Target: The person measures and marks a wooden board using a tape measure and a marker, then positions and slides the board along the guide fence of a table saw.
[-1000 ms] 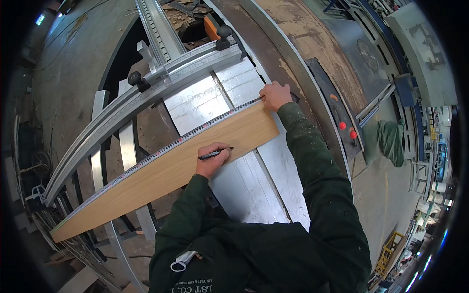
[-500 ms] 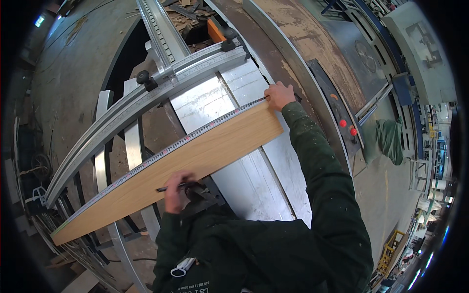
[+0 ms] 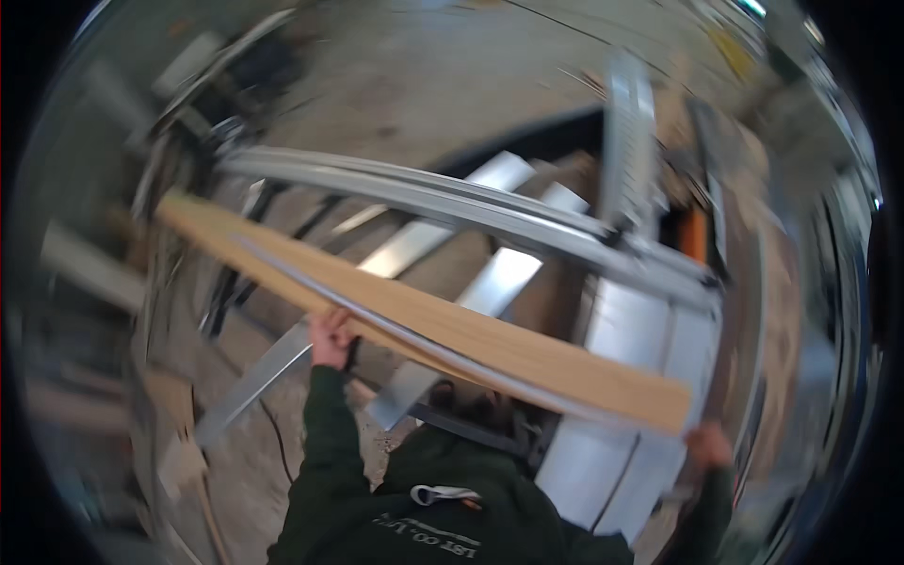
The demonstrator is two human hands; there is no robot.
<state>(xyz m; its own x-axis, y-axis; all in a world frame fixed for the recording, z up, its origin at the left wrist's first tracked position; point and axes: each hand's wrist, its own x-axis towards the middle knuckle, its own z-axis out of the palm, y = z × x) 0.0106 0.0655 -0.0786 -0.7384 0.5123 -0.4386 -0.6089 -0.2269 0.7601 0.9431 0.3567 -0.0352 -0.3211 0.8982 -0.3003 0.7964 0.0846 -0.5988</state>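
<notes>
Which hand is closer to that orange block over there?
Right. The right hand is on the near side of the orange block; the left hand is farther away, well to its left.

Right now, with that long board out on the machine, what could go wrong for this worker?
The silvery tape seems to lie near the board's near edge, so a bump might slide it off. The left grip is at that edge too, so a tug could perhaps skew the board, whose left end reaches well beyond the metal tabletop. And a dark cable to the worker's left might catch a foot.
</notes>
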